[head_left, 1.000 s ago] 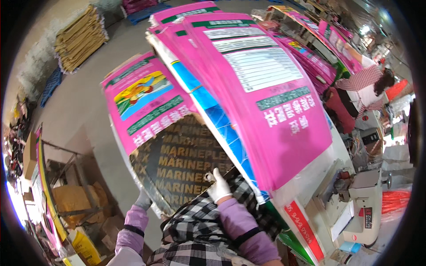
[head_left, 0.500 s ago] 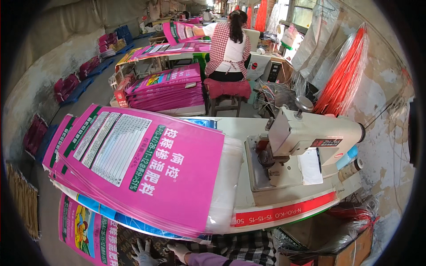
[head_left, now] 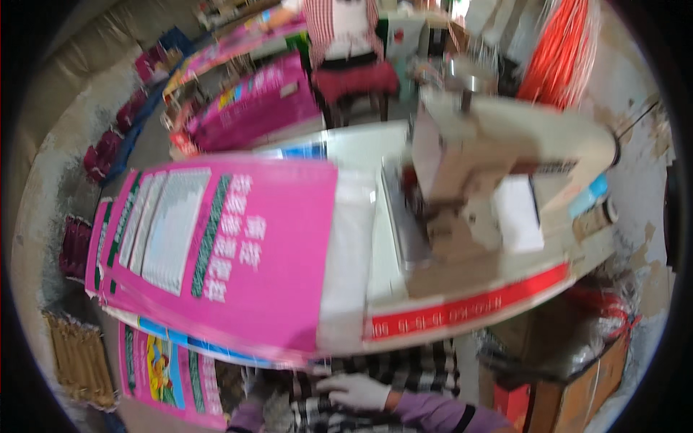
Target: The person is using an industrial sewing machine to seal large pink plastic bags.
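Observation:
My right hand (head_left: 355, 391), in a white glove and a purple sleeve, is over the black-and-white checked cloth (head_left: 426, 364) on my lap. Its fingers reach leftward, apart, and it holds nothing I can see. My left hand (head_left: 257, 384) is low beside the table's front edge, smeared by motion and partly hidden, so its fingers do not show. Above both hands, a stack of pink printed bags (head_left: 281, 289) with clear plastic liners (head_left: 346, 260) lies on the table. More printed bags (head_left: 170, 375) hang or lie below the stack, left of my left hand.
A cream sewing machine (head_left: 498, 151) stands on the table to the right, with a thread cone (head_left: 598, 220) behind it. A cardboard box (head_left: 577, 397) sits at lower right. Ahead, a person (head_left: 343, 32) sits on a red-covered stool (head_left: 357, 81) beside stacked bags (head_left: 253, 105).
The view has tilted down and blurred. My right hand has moved right onto the checked cloth; my left hand, earlier spread on the dark patterned surface, is now closer to the table edge.

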### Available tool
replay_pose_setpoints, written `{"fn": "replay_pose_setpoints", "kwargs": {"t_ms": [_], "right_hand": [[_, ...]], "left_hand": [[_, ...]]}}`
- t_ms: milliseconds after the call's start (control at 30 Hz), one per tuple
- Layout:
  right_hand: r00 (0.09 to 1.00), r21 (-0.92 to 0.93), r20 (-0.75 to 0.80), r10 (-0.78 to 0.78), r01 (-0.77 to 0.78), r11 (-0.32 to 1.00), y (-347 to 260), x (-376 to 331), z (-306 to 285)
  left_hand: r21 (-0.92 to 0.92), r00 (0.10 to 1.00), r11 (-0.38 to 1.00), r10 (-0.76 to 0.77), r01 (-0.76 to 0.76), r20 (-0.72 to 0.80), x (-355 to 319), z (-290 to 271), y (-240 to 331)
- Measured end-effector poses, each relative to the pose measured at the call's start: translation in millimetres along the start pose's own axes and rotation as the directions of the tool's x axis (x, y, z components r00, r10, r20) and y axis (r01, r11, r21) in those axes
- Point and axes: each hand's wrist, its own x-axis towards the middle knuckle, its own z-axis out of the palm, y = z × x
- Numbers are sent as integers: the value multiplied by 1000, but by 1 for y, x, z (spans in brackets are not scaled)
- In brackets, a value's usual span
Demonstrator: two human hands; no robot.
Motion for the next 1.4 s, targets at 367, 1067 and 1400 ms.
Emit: {"fn": "replay_pose_setpoints", "kwargs": {"t_ms": [367, 1067, 1400], "right_hand": [[338, -329, -730, -593, 587, 740, -226, -192, -248], [-191, -712, -610, -769, 558, 426, -331, -98, -183], [-11, -579, -476, -879, 757, 304, -309, -138, -193]], "left_hand": [[-419, 393, 150, 706, -896, -588, -64, -333, 221], [0, 55, 60, 909, -998, -414, -47, -277, 257], [240, 508, 597, 790, -766, -344, 0, -212, 266]]}}
